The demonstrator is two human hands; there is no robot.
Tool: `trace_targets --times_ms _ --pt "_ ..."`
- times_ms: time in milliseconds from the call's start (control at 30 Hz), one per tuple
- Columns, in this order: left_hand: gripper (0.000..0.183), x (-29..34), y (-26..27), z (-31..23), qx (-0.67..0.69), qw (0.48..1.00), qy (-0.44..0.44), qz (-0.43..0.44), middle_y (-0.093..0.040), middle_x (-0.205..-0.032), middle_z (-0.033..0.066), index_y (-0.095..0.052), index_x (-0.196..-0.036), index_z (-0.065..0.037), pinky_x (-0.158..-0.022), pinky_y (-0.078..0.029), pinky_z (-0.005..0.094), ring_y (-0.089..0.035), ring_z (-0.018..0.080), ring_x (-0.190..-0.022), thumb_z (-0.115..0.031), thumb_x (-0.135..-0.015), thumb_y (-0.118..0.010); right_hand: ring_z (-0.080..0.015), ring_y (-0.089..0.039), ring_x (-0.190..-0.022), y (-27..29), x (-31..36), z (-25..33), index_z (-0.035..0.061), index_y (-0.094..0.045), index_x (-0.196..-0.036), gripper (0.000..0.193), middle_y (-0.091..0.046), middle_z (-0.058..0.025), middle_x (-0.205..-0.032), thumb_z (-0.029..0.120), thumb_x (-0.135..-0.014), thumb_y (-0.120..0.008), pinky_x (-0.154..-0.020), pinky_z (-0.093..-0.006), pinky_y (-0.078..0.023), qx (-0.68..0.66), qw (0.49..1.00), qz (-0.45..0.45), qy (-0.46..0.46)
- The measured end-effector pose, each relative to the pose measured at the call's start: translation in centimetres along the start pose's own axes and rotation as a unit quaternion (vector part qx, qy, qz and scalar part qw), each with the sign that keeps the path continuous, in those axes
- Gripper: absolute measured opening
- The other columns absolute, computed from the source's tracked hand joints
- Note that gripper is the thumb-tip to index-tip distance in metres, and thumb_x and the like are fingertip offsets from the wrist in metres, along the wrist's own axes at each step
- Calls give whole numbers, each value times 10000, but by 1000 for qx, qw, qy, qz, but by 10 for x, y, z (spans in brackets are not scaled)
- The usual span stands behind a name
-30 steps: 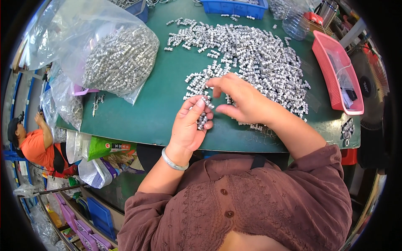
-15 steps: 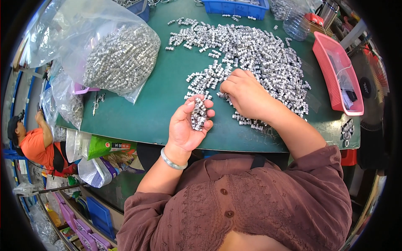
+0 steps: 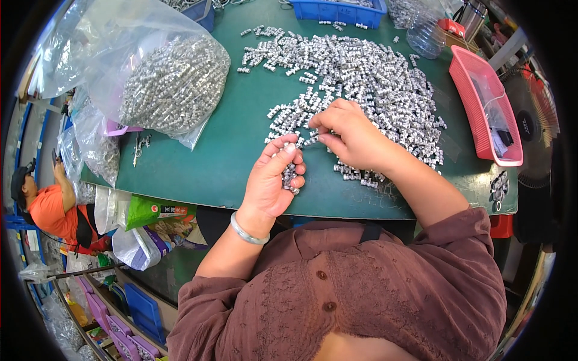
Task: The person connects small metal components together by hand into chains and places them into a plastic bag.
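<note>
My left hand point(image 3: 263, 186) is palm up with its fingers curled round a small heap of short silver metal fittings point(image 3: 290, 178). Its thumb now lies over the top of them. Just to the right, my right hand point(image 3: 356, 137) has thumb and forefinger drawn together at a small silver metal fitting point(image 3: 311, 141), close to the left fingertips. The fitting is partly covered by the fingers. Beyond both hands spreads a large loose pile of the same ribbed, cylinder-like fittings point(image 3: 376, 78), a few of them lying under and around my right hand.
A clear plastic bag point(image 3: 174, 90) full of similar fittings stands left on the green table point(image 3: 198, 171). At the right is a pink basket point(image 3: 460, 72), at the back a blue tray point(image 3: 337, 13) and a clear plastic jar point(image 3: 425, 41). A person in orange point(image 3: 54, 207) is far left.
My right hand has moved a little left and down from the pile toward my left hand. The left thumb has folded over the held fittings, and the left fingers have curled in.
</note>
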State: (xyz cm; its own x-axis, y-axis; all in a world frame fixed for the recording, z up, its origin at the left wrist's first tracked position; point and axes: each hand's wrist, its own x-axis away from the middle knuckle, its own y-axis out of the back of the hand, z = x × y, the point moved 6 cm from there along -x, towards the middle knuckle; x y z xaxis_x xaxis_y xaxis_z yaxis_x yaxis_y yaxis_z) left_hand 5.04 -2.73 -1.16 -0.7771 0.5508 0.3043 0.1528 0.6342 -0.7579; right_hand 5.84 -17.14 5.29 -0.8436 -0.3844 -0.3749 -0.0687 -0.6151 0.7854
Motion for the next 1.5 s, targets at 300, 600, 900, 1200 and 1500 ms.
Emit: trace_targets --times_ms 300,600,900,1200,1500 --pt "184 0 -3 2 -61 998 -12 -31 -515 -789 26 -523 -1045 -120 -479 -365 199 -477 126 -663 -118 -871 -580 -247 -529 -840 2 -1 4 57 -605 -950 172 -589 -74 -835 69 -779 -602 -789 -361 -395 -204 978 -38 -25" --pt "83 -1 3 4 59 998 21 12 -497 -795 29 -537 -975 -142 -466 -352 191 -442 124 -669 -154 -894 -545 -247 -465 -989 -8 -1 -7 74 -634 -878 148 -557 -41 -936 142 -746 -630 -857 -404 -328 164 986 -39 -2" --pt "107 -3 7 3 140 989 27 38 -582 -955 80 -569 -967 -109 -452 -401 202 -494 160 -714 -168 -884 -536 -230 -465 -991 -15 -2 -4 58 -632 -779 108 -555 -45 -937 113 -689 -613 -859 -394 -321 181 983 -18 14" --pt "160 -1 8 0 125 992 20 23 -585 -898 91 -572 -1005 -90 -448 -401 205 -516 186 -699 -175 -875 -536 -232 -464 -995 -13 -2 2 48 -625 -766 95 -554 -60 -926 96 -686 -607 -861 -384 -320 185 982 -14 28" --pt "142 2 -1 4 -3 998 28 -59 -565 -765 42 -542 -933 -96 -431 -360 194 -489 111 -568 -218 -879 -593 -285 -495 -909 -7 -4 16 13 -572 -802 89 -552 -95 -940 55 -724 -578 -803 -384 -405 27 988 -79 131"
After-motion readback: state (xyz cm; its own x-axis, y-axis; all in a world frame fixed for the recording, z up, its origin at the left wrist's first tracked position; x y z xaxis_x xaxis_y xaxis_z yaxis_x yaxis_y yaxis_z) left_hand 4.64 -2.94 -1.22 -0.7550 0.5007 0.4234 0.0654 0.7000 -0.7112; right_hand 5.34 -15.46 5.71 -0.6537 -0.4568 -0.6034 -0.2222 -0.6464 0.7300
